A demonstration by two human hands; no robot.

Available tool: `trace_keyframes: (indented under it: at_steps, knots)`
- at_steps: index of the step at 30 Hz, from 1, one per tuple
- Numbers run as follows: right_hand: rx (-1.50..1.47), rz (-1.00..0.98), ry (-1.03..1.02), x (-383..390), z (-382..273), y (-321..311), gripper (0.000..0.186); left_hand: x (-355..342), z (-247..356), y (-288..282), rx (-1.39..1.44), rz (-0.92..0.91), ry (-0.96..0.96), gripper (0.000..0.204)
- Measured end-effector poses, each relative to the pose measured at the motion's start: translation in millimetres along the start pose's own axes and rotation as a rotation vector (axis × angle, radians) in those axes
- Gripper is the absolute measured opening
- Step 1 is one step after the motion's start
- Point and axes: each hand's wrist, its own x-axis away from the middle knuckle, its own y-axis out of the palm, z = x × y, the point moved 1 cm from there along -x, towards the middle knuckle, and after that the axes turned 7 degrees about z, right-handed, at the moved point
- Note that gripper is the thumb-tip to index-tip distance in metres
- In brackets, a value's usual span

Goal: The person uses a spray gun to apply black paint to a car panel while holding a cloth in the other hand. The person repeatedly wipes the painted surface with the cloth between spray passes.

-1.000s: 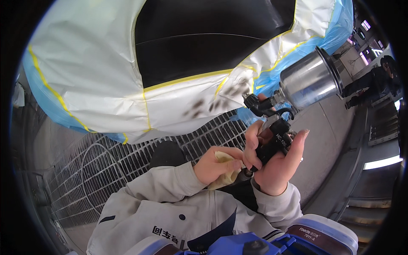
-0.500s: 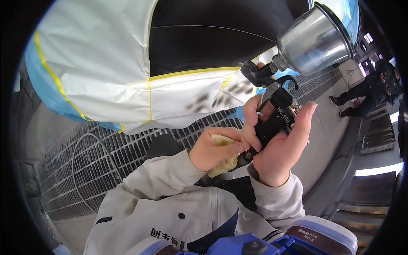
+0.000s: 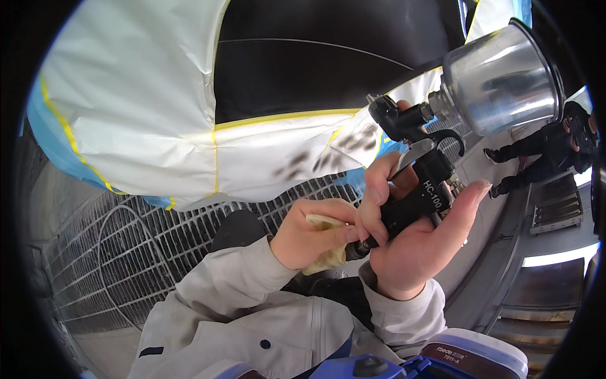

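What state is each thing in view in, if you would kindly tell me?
Spray gun: gripped in the right hand
Cup: attached to the gun, contents unclear
Cloth: crumpled, held in the left hand
Masking sheet: wrinkled, taped, marked with dark smudges
Yellow tape: stuck along the panel's lower edge
Black panel: uncovered, framed by masking

The left hand (image 3: 303, 232) pinches, its fingertips (image 3: 351, 235) against the right hand (image 3: 413, 252), whose fingers (image 3: 378, 187) curl while the thumb (image 3: 464, 211) stands straight; the left forearm (image 3: 233, 271) slants inward.
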Motion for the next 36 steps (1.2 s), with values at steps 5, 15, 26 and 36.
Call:
trace_keyframes:
  at_steps: [5, 15, 26, 36]
  knots:
    - [-0.038, 0.026, -0.041, -4, 12, -1, 0.095, -1, -1, -11, -0.126, 0.011, 0.099, 0.018]
    - [0.057, 0.058, -0.063, -16, 16, 2, 0.087, 69, -86, -159, -0.342, 0.622, -0.322, 0.032]
    - [0.124, -0.037, 0.016, -16, 24, 19, 0.087, 127, -147, -222, -0.642, 0.732, -0.090, 0.042]
    - [0.149, -0.007, -0.048, -19, 28, 24, 0.083, 123, -128, -235, -1.599, 0.529, 0.039, 0.038]
